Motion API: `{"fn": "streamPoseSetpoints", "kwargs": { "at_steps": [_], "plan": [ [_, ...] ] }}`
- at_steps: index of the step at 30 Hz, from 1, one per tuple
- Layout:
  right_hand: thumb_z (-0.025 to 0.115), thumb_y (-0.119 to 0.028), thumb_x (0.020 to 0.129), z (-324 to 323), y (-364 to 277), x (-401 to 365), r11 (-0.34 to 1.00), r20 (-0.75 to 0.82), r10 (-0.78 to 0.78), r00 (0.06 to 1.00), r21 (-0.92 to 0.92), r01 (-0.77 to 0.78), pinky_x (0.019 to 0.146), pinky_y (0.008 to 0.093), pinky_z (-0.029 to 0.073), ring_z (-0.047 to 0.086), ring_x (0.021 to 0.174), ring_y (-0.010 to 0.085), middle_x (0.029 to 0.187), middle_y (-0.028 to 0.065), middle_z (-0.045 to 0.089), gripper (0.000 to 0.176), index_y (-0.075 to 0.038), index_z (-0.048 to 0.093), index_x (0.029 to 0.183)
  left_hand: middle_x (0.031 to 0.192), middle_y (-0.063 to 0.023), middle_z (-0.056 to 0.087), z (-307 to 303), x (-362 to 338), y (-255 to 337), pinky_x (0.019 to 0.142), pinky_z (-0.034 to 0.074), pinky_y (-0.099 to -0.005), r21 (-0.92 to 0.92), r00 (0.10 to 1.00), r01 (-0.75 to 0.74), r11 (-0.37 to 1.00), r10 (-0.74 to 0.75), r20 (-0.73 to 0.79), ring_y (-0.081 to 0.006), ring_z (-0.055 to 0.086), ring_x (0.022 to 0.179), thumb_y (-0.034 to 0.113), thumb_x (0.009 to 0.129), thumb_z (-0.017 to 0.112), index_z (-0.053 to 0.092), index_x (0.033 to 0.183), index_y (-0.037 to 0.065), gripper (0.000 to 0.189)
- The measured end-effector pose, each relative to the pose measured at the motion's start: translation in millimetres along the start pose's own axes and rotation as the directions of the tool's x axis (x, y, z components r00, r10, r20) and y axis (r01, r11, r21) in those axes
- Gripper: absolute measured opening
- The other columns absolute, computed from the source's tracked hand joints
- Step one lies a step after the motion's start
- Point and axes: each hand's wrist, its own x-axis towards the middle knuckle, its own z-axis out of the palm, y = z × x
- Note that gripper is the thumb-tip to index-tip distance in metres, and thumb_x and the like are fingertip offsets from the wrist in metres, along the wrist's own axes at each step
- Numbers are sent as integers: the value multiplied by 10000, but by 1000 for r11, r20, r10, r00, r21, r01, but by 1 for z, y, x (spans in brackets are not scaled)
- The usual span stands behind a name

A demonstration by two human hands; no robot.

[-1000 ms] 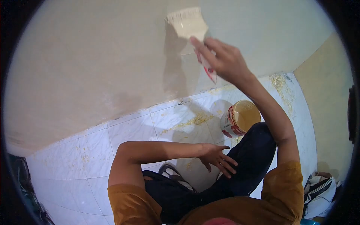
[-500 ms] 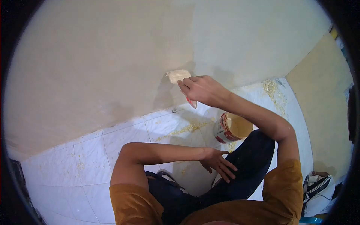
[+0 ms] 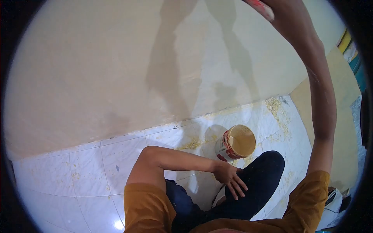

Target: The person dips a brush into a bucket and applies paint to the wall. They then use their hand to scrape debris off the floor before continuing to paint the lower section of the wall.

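My right hand [image 3: 287, 9] is raised at the top edge of the head view, partly cut off, with its fingers out of frame. From it sticks the red and pale handle of a paintbrush [image 3: 263, 8]; the bristles are out of view. In front of it stands the wall [image 3: 97, 77], beige on the left and paler on the right. My left hand [image 3: 230, 178] lies with spread fingers on my dark trouser leg [image 3: 260, 182], holding nothing. Just beyond my knee, a paint bucket [image 3: 224, 149] with cream paint inside sits upright on the floor.
White marbled floor tiles [image 3: 89, 167] run along the wall's foot, spotted with yellowish flakes [image 3: 278, 110] near the right corner. A beige side surface [image 3: 342, 116] rises on the right. A white bag with dark stripes [image 3: 330, 209] lies at the lower right.
My right hand has moved from low on the wall up to the top of the view, with the paintbrush. My left hand stays on my leg. The view has shifted slightly.
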Motion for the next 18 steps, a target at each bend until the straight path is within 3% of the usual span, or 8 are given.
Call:
{"fn": "streamPoseSetpoints", "kwargs": {
  "at_steps": [2, 4, 7, 8, 10, 12, 14, 18],
  "plan": [
    [630, -129, 947, 21, -17, -6, 981, -35, 153, 988, 126, -148, 494, 263, 485, 611, 593, 135, 757, 50, 633, 179, -9, 684, 1068, 1664, 118, 156, 1, 2, 0, 920, 526, -538, -25, 1000, 5, 1000, -5, -20, -165, 189, 1520, 179, 803, 691, 256, 1562, 404, 903],
    [651, -136, 871, 64, -13, -32, 988, -95, -143, 985, -72, 136, 620, 376, 529, 660, 801, 262, 883, 98, 613, 416, -90, 645, 1285, 1664, 120, 153, 2, 5, 0, 904, 532, -525, -43, 999, 5, 999, -7, -43, -163, 187, 1520, 179, 800, 694, 263, 1561, 399, 901],
    [673, -148, 872, 91, -73, -60, 986, -96, -161, 982, -48, 157, 530, 269, 535, 631, 715, 134, 894, 29, 517, 548, -32, 533, 1389, 1667, 108, 147, -3, 8, -1, 885, 538, -519, 22, 999, -6, 1000, 7, -42, -174, 170, 1526, 187, 807, 694, 250, 1566, 385, 902],
    [660, -175, 832, 107, -85, -73, 955, -72, -114, 991, 265, 129, 543, 243, 570, 662, 804, 142, 943, 65, 590, 382, 38, 622, 1147, 1670, 123, 97, -10, 10, 0, 932, 511, -554, -55, 998, 9, 998, -5, 59, -164, 130, 1532, 181, 840, 665, 203, 1573, 402, 894],
    [662, -182, 826, 124, -110, -93, 943, -68, -332, 941, -58, 328, 552, 244, 573, 651, 859, 133, 986, 119, 577, 388, 54, 638, 1133, 1674, 139, 46, -16, 11, 2, 979, 483, -588, -125, 988, 28, 992, -8, 157, -153, 90, 1537, 176, 872, 635, 155, 1579, 419, 888],
    [619, -182, 880, 135, -127, -111, 924, 145, -353, 924, 206, 321, 582, 305, 579, 671, 848, 211, 962, 109, 603, 209, 16, 627, 946, 1674, 141, 37, -18, 10, 4, 989, 482, -574, -74, 985, 39, 996, -25, 173, -149, 73, 1540, 203, 882, 623, 142, 1582, 418, 876],
    [616, -161, 935, 146, -127, -117, 826, 279, -328, 903, 548, 130, 625, 335, 575, 687, 797, 223, 891, 93, 616, 371, 33, 588, 1250, 1674, 142, 32, -20, 12, 4, 991, 482, -572, -58, 982, 38, 998, -26, 188, -148, 67, 1541, 206, 881, 624, 135, 1583, 418, 881],
    [621, -147, 908, 149, -112, -110, 824, 370, -428, 825, 535, 188, 678, 360, 575, 691, 834, 258, 905, 93, 630, 356, -1, 605, 1233, 1671, 94, 121, -12, 11, -1, 939, 527, -558, -3, 996, -13, 1000, 14, 89, -181, 97, 1539, 177, 870, 631, 221, 1573, 381, 839]
  ]
}}
